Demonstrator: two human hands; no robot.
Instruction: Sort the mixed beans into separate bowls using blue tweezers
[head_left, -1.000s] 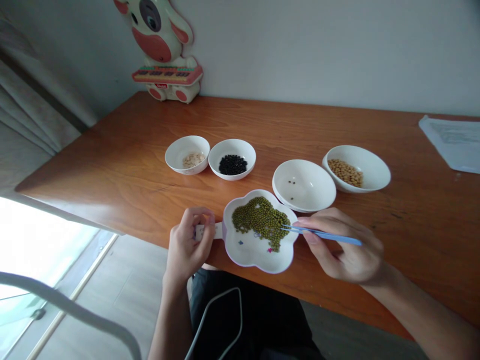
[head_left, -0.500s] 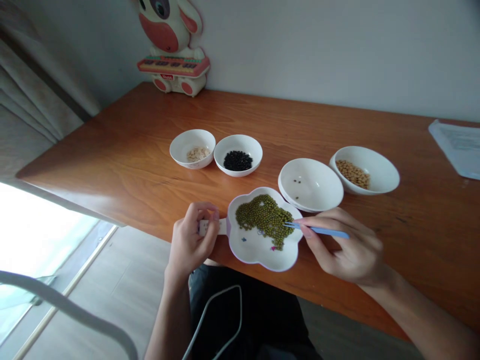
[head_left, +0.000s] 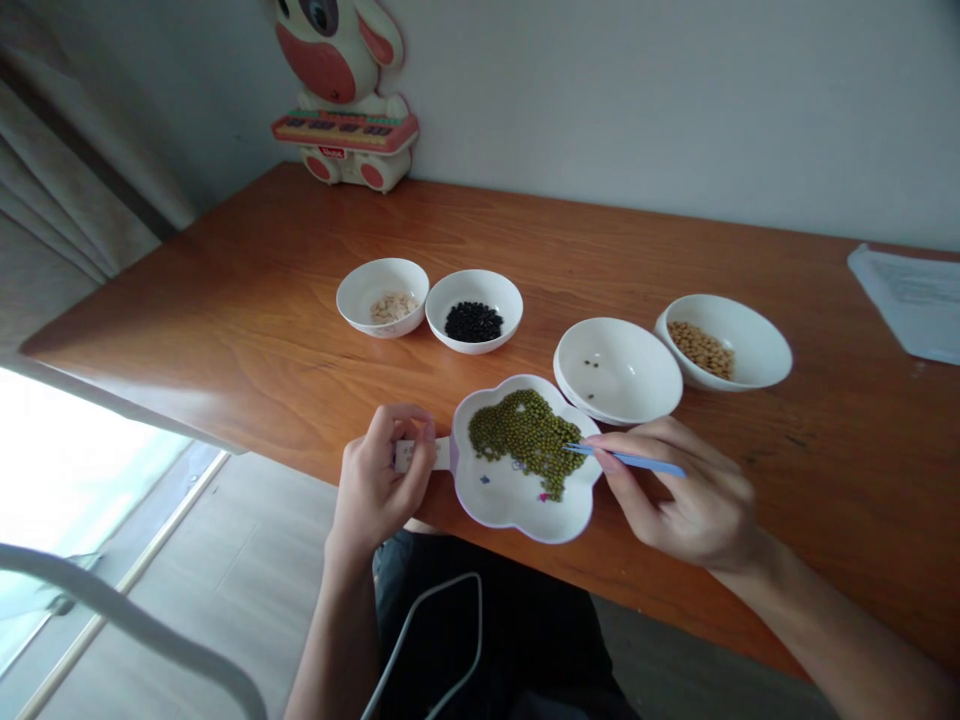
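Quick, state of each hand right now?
Left hand: closed, holding the handle of the flower-shaped dish.
Right hand: closed, holding the blue tweezers.

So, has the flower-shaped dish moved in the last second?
No, not noticeably: the flower-shaped dish keeps its place against the bowl of black beans; the whole view has shifted slightly.

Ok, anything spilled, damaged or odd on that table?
One thing: small dark marks on the brown wooden table, right of the right hand, look odd against the grain; scratches or stains, I cannot tell. I see no spill around the white flower-shaped dish of small green beans.
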